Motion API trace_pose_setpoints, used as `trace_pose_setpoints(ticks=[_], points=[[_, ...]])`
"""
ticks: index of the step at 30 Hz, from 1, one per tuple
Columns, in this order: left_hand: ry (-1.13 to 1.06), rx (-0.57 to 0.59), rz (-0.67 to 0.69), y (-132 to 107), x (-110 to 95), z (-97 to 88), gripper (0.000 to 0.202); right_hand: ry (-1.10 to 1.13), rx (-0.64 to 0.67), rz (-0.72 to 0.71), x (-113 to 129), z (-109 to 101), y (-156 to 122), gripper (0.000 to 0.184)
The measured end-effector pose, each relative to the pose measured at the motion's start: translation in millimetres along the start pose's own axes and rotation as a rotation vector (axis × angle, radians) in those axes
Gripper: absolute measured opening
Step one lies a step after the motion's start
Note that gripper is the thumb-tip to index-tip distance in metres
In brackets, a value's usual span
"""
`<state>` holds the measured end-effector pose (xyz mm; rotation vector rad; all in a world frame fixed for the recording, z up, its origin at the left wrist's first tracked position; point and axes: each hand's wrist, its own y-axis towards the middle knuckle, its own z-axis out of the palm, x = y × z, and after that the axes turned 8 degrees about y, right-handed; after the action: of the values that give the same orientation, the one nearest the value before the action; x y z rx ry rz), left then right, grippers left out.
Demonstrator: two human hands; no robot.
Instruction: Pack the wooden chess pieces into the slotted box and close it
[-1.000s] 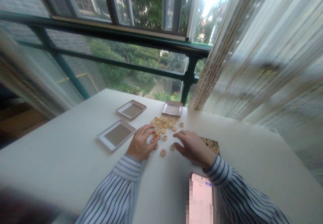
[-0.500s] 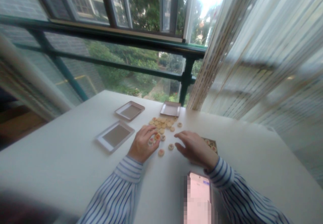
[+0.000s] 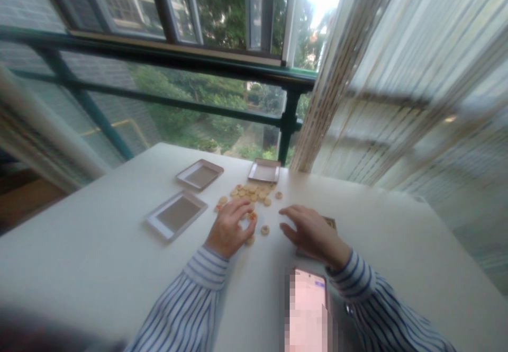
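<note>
Round wooden Chinese chess pieces (image 3: 254,192) lie in a loose heap near the middle of the table. My left hand (image 3: 230,229) is curled at the heap's near side, with a red-marked chess piece (image 3: 252,216) between thumb and fingers. Another piece (image 3: 250,240) lies partly behind its thumb, and a couple more (image 3: 220,202) rest beyond its knuckles. To the right, my right hand (image 3: 311,233) hovers with thumb and fingers apart and nothing between them. Beneath it is a tray (image 3: 332,223), mostly hidden. One single piece (image 3: 265,229) sits between the hands.
Two shallow trays (image 3: 177,215) lie on the left of the white table (image 3: 99,235), and a third tray (image 3: 265,171) is at the far edge. A phone (image 3: 307,309) lies in front, by my right sleeve. Beyond the table are a railing (image 3: 182,66) and string curtains (image 3: 397,129).
My left hand has shifted slightly with a red-marked piece at its fingertips. A couple of pieces now show beyond its knuckles. My right hand covers more of the tray beneath.
</note>
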<state>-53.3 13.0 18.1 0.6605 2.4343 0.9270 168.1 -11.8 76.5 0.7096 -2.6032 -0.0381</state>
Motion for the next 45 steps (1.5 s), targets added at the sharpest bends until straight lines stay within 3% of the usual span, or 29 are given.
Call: trace_pose_setpoints(ticks=[35, 45], points=[[-0.106, 0.052, 0.048, 16.6, -36.1, 22.6, 0.019, 0.100, -0.200, 0.069, -42.1, -14.3, -27.3, 0.029], [-0.108, 0.052, 0.094, 34.1, -50.4, 25.2, 0.017, 0.166, -0.253, 0.102, -54.1, -31.2, -33.5, 0.031]])
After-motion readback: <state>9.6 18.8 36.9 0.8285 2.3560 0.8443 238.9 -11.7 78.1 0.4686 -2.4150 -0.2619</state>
